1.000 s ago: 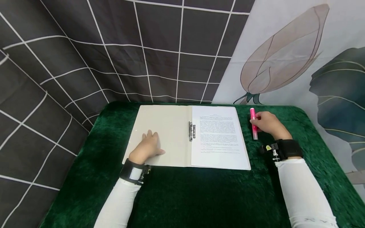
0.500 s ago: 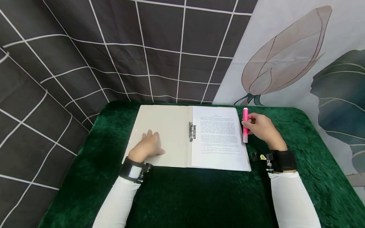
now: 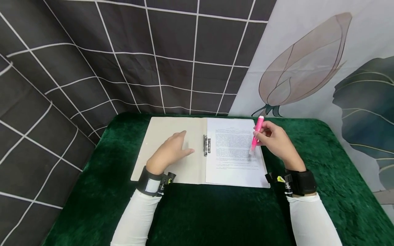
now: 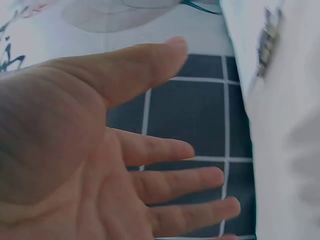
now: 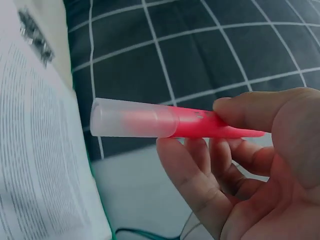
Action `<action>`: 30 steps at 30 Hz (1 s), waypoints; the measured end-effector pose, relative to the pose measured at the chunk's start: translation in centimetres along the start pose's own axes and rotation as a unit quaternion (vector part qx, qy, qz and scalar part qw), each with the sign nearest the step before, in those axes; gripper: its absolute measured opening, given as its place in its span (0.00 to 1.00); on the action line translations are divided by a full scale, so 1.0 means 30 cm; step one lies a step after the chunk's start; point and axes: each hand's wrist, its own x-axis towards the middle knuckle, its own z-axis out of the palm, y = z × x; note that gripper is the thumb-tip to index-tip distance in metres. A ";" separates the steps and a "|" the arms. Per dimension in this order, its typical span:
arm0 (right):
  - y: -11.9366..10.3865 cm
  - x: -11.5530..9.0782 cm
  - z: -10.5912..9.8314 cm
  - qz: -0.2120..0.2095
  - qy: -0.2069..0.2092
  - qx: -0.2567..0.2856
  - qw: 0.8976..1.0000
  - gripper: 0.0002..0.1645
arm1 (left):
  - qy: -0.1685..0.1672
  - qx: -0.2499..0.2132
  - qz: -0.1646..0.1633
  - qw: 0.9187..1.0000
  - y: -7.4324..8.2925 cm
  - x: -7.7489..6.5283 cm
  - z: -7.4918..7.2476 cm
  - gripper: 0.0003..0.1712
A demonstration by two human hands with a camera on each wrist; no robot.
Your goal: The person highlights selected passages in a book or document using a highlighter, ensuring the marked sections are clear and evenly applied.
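A pink highlighter (image 3: 258,131) with a clear cap is pinched between thumb and fingers of my right hand (image 3: 275,141). It overlaps the right part of a printed page in the head view. In the right wrist view the cap (image 5: 132,117) is on and points toward the paper. My left hand (image 3: 169,150) holds nothing; its fingers are straight and the thumb spread, over the cream left cover (image 3: 184,171) of an open folder. The printed sheets (image 3: 235,171) lie in the folder's right side, beside a metal clip (image 3: 207,145) at the spine.
The folder lies on a table with a dark green velvety cloth (image 3: 200,212). A black curtain with a white grid (image 3: 172,37) hangs behind and at the left. At the back right is a white cloth with a flower print (image 3: 304,65).
My right hand has brought the highlighter leftward from beside the folder to over the page, tilting it. My left hand has come up off the cover and moved a little right.
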 end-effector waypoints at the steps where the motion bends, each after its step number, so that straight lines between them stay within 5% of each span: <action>1: -0.005 -0.002 0.003 -0.002 0.001 0.007 1.000 0.21 | 0.008 0.001 0.017 1.000 0.016 -0.001 -0.004 0.47; 8: -0.035 -0.014 0.024 -0.022 0.006 0.105 0.994 0.20 | 0.067 -0.037 0.151 0.985 0.124 0.010 -0.009 0.39; 14: -0.067 -0.013 0.053 -0.049 0.019 0.255 0.965 0.20 | 0.109 -0.080 0.248 0.959 0.181 0.023 0.021 0.29; 17: -0.085 -0.015 0.065 -0.054 0.027 0.306 0.950 0.19 | 0.112 -0.107 0.264 0.952 0.197 0.024 0.041 0.27; 22: -0.111 -0.029 0.086 -0.058 0.032 0.329 0.942 0.17 | 0.112 -0.143 0.276 0.944 0.215 0.025 0.071 0.27; 30: -0.159 -0.044 0.124 -0.084 0.025 0.392 0.916 0.12 | 0.114 -0.133 0.276 0.945 0.227 0.025 0.099 0.25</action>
